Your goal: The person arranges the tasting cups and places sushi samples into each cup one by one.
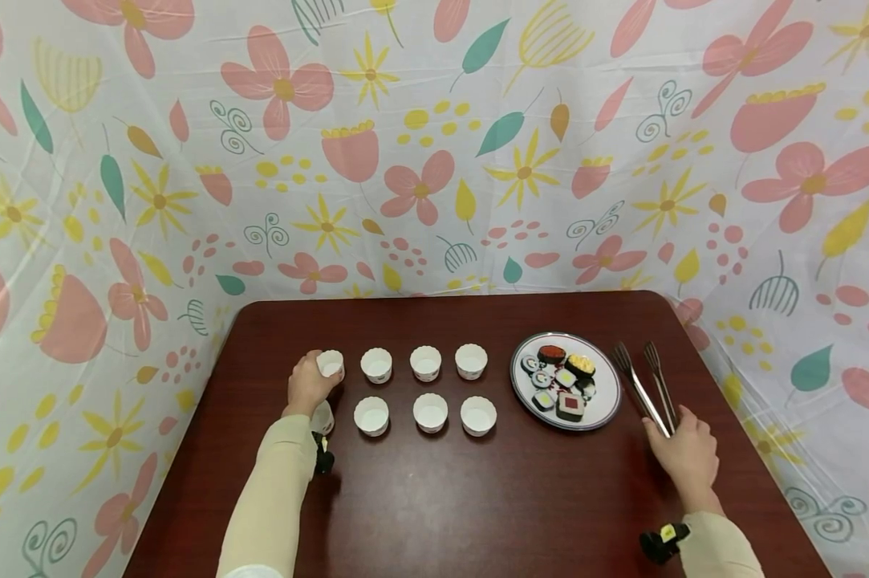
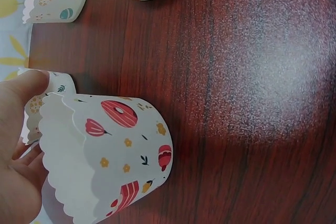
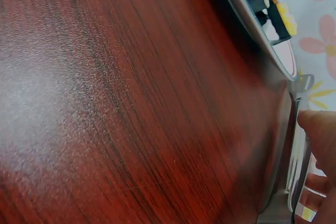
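At the left end of the back row, my left hand point(image 1: 310, 385) holds a white scalloped baking cup point(image 1: 330, 364) by its side. In the left wrist view the thumb lies over this cup's point(image 2: 62, 83) patterned wall, and the fingers are partly hidden behind the nearer cup. That nearer baking cup point(image 2: 126, 140), printed with red and yellow shapes, stands just in front, partly covered by my wrist in the head view. Over on the right, my right hand point(image 1: 687, 453) grips metal tongs point(image 1: 639, 393) near their handle end, with the arms spread apart and tips pointing away.
Several more white baking cups point(image 1: 430, 413) stand in two rows on the dark wooden table point(image 1: 420, 498). Between them and the tongs sits a round white plate point(image 1: 600, 405) with a dark rim, bearing several sushi pieces point(image 1: 570, 406). A flowered cloth point(image 1: 420, 241) hangs behind the table.
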### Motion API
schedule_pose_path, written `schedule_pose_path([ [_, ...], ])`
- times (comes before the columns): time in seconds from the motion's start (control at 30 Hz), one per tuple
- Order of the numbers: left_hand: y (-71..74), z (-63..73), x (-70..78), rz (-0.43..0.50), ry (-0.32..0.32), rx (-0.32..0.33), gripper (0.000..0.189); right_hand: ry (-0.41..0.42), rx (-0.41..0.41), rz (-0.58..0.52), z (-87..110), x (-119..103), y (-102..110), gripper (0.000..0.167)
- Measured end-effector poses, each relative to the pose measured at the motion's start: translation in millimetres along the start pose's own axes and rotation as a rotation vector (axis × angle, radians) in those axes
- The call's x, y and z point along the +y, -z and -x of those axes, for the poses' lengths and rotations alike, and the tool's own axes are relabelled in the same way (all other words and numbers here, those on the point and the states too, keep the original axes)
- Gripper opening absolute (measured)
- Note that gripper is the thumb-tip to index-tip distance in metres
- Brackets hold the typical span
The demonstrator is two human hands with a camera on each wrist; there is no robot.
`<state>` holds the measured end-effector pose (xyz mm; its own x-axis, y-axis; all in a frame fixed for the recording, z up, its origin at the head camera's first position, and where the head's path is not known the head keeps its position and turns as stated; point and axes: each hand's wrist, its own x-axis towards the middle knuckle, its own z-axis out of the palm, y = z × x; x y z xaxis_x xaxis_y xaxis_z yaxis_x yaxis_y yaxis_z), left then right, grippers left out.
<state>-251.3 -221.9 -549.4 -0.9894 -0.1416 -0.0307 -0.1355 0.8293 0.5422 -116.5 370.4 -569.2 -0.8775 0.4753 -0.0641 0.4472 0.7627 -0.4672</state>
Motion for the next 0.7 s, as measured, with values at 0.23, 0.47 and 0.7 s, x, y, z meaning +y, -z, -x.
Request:
schedule_pose_path([
  [0.23,-0.6,-0.4,-1.1,0.006,-0.006,0.000,0.066,-0.067,-0.015,0.023,-5.0,-1,-9,0.077],
  [0.47,-0.7,-1.3,-2.9,0.009,-0.004,0.000,0.065,-0.116,0.035,0.034,-7.4,2,-21,0.069],
  [0.7,-0.4,-0.4,-2.2,0.027,-0.007,0.013,0.064,-0.119,0.091,0.023,-7.7,1,-23,0.059],
])
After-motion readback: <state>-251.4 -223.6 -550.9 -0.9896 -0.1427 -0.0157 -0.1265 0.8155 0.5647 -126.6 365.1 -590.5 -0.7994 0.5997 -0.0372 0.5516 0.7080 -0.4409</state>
